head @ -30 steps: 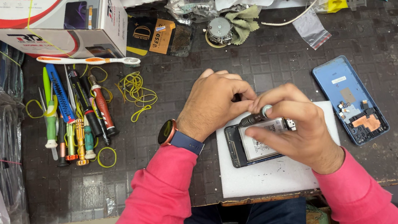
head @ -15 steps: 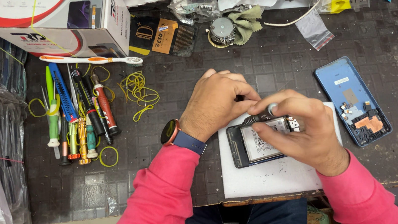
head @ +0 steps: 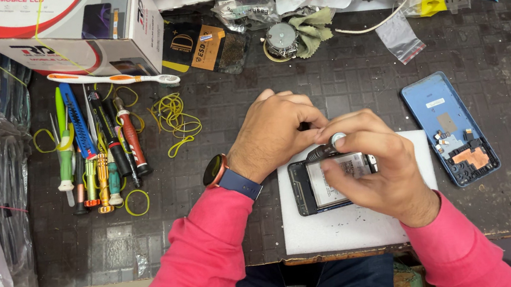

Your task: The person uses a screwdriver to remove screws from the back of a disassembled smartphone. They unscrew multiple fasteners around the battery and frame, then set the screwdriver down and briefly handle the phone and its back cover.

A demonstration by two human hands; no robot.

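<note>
An opened phone point(head: 322, 185) with its inner side up lies on a white pad point(head: 344, 227) in front of me. My right hand point(head: 379, 170) covers its right half and grips a small dark screwdriver point(head: 327, 147) with a silver cap, tip down on the phone. My left hand point(head: 273, 131), fingers curled, rests at the phone's top edge and touches the screwdriver's upper end. A watch point(head: 214, 170) sits on my left wrist. Both sleeves are pink.
The phone's blue back cover point(head: 450, 128) lies to the right of the pad. A row of screwdrivers point(head: 97, 150), yellow rubber bands point(head: 177, 117) and a toothbrush point(head: 111, 79) lie at the left. A cardboard box point(head: 69, 30) and plastic bags line the back edge.
My hands have stayed on the phone. The screwdriver has turned a little between my fingers; nothing else on the mat has moved.
</note>
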